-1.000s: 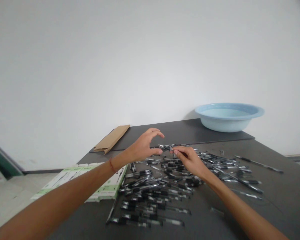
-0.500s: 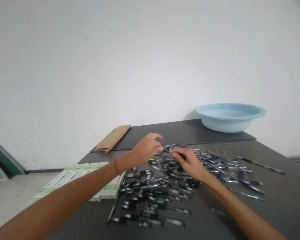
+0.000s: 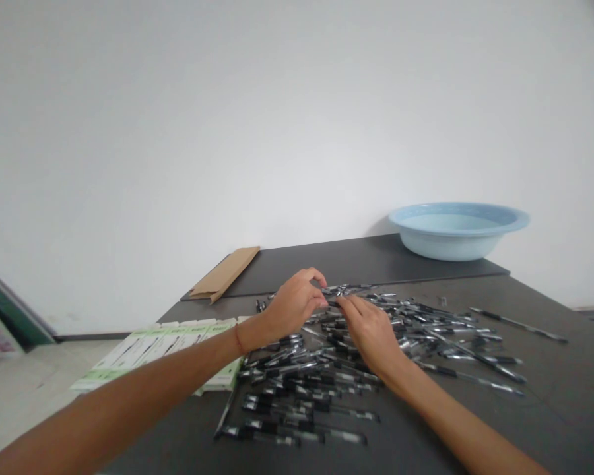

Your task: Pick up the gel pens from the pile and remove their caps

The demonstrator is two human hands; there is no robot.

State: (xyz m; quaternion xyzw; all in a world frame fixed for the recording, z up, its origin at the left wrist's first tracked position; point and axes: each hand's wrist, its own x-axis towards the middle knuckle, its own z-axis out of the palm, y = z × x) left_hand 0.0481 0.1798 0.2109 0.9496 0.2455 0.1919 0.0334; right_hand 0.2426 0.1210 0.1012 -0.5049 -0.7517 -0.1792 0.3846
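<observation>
My left hand (image 3: 297, 303) is above the pile, its index finger arched and its lower fingertips closed at one end of a black gel pen (image 3: 332, 304). My right hand (image 3: 371, 328) faces it, back of the hand up, fingers closed on the pen's other end. Only a short dark piece of the pen shows between the hands. Beneath and around them lies a large pile of clear-barrelled black gel pens (image 3: 317, 379), most pointing sideways. Some of the pile is hidden by my right hand.
Several white-and-green pen boxes (image 3: 153, 346) lie side by side under my left forearm. A brown paper envelope (image 3: 228, 272) is at the back left of the dark table (image 3: 539, 409). At the back right stands a light blue basin (image 3: 450, 244) by the wall.
My right hand has turned more palm-down, its fingers now covering more of the pen. My left hand has shifted slightly right and down, still at the pen's end.
</observation>
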